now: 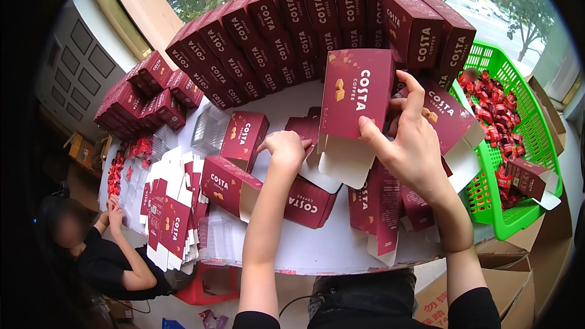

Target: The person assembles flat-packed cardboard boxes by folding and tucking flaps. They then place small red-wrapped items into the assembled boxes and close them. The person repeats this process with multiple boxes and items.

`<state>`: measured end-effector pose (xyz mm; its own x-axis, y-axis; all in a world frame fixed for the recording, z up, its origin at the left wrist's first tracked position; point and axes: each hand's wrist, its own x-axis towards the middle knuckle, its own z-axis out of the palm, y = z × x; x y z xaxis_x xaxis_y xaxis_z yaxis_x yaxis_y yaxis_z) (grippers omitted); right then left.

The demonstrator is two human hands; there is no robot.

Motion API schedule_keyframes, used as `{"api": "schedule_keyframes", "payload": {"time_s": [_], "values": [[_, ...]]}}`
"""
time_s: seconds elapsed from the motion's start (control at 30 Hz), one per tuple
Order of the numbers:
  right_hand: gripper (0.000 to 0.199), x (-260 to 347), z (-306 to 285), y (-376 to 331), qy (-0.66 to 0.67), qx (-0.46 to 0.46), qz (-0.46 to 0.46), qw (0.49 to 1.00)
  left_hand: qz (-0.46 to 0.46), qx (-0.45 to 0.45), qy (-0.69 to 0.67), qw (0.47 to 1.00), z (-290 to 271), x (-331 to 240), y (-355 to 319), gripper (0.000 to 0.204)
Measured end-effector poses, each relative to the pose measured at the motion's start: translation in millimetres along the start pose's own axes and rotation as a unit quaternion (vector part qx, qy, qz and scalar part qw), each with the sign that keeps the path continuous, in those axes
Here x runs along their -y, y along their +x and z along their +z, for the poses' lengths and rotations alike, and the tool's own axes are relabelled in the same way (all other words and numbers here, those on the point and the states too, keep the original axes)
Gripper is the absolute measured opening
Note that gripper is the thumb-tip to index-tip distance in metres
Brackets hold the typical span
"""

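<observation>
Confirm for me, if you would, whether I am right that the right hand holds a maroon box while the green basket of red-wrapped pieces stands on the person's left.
Not quite: the head view shows the green basket of red-wrapped pieces on the person's right, not left. The right hand does hold a maroon box.

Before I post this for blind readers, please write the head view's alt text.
A right hand holds a maroon box above a table; the left hand is near more boxes. Rows of boxes stand behind, with a green basket of red pieces at right and another person at left.
</observation>
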<state>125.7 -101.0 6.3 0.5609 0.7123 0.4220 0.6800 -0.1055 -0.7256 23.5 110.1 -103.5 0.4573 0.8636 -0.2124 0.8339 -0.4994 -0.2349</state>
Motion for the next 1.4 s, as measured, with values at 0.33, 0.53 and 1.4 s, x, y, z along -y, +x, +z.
{"api": "schedule_keyframes", "payload": {"time_s": [0.33, 0.53, 1.4], "values": [[0.077, -12, 9, -1, -0.009, 0.008, 0.027, 1.000, 0.043, -0.179, -0.208, 0.961, -37, 21, -30, 0.044], [0.051, -15, 9, 0, 0.006, 0.052, -0.035, 0.998, -0.006, -0.392, -0.348, 0.852, -87, 32, -80, 0.019], [0.039, -8, 13, -9, 0.276, 0.059, -0.170, 0.944, 0.289, -0.595, -0.411, 0.627, -95, 2, -134, 0.076]]}}
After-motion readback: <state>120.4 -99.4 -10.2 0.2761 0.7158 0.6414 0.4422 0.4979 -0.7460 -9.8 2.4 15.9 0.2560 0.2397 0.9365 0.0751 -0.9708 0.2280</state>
